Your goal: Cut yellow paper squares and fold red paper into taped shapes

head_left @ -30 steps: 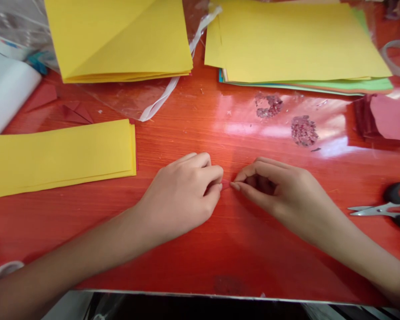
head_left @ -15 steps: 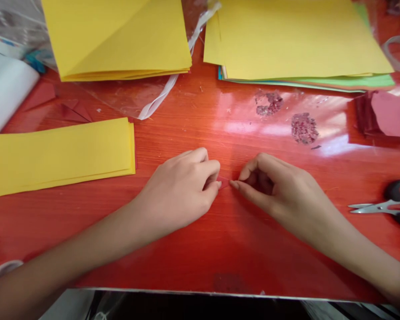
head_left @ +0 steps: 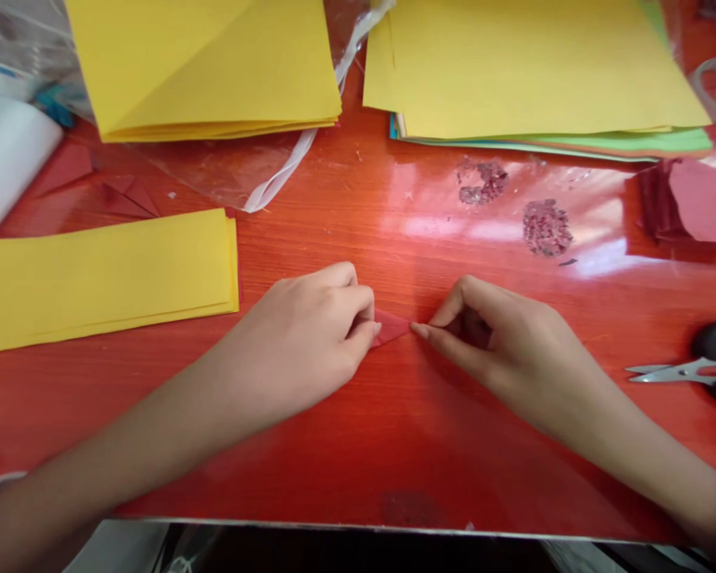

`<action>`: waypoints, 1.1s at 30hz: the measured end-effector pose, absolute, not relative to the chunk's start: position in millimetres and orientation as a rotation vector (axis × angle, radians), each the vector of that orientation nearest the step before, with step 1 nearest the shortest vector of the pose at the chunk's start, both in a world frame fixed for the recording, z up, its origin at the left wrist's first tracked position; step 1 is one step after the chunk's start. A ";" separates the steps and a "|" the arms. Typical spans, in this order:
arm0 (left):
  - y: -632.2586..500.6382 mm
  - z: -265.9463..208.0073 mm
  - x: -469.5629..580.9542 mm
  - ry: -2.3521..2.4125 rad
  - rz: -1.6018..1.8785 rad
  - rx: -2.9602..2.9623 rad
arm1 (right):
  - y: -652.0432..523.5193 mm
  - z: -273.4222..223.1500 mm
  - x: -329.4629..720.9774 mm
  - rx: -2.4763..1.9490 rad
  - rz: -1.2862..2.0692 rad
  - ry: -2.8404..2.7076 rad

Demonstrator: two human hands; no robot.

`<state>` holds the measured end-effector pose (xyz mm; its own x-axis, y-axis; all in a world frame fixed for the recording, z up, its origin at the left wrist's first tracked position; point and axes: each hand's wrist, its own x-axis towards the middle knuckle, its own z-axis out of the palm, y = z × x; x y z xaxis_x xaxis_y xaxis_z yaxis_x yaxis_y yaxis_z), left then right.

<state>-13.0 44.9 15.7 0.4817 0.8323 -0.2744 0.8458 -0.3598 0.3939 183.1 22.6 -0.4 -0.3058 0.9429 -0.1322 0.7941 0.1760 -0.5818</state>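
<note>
1. The left hand [head_left: 322,322] is in the middle of the frame, its fingers curled and its thumb closed on a small folded red paper piece [head_left: 391,326].
2. The right hand [head_left: 495,334], right of centre, brings thumb and forefinger together in a pinch at the pointed right end of that piece.
3. The folded red paper piece lies at the centre of the frame, between the two hands, over the glossy red tabletop [head_left: 310,477]; its left part is hidden by the left hand.
4. At the left of the frame lies a stack of yellow paper strips [head_left: 107,270], with a red edge showing beneath. Just above it are folded red paper shapes [head_left: 128,195], near a white roll [head_left: 5,159] at the left edge.
5. Folded yellow sheets [head_left: 215,72] fill the upper left, resting on a clear plastic bag [head_left: 215,179] with a white band.
6. At the upper right is a stack of coloured paper [head_left: 531,72], yellow on top, with green, orange and blue edges below.
7. Black-handled scissors [head_left: 692,371] lie slightly open at the right edge, below a pile of pinkish-red paper [head_left: 713,199].
</note>
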 end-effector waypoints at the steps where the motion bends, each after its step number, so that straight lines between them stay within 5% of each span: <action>1: 44.7 15.4 -12.5 1.383 -0.040 2.258 | 22.6 0.1 182.8 -1.668 0.833 -2.198; 7: 44.0 15.2 -11.6 1.364 -0.056 2.298 | 21.0 -3.1 181.7 -1.627 0.724 -2.229; 19: 39.2 12.0 -18.4 1.381 0.010 2.602 | 9.3 -9.5 181.9 -0.999 -0.151 -2.728; 24: 16.7 8.7 -9.8 1.049 0.224 3.139 | 7.8 -6.1 181.0 -1.039 -0.100 -2.768; 33: -18.6 1.6 -0.8 1.156 0.008 3.346 | 7.5 -3.8 185.0 -1.184 0.017 -2.806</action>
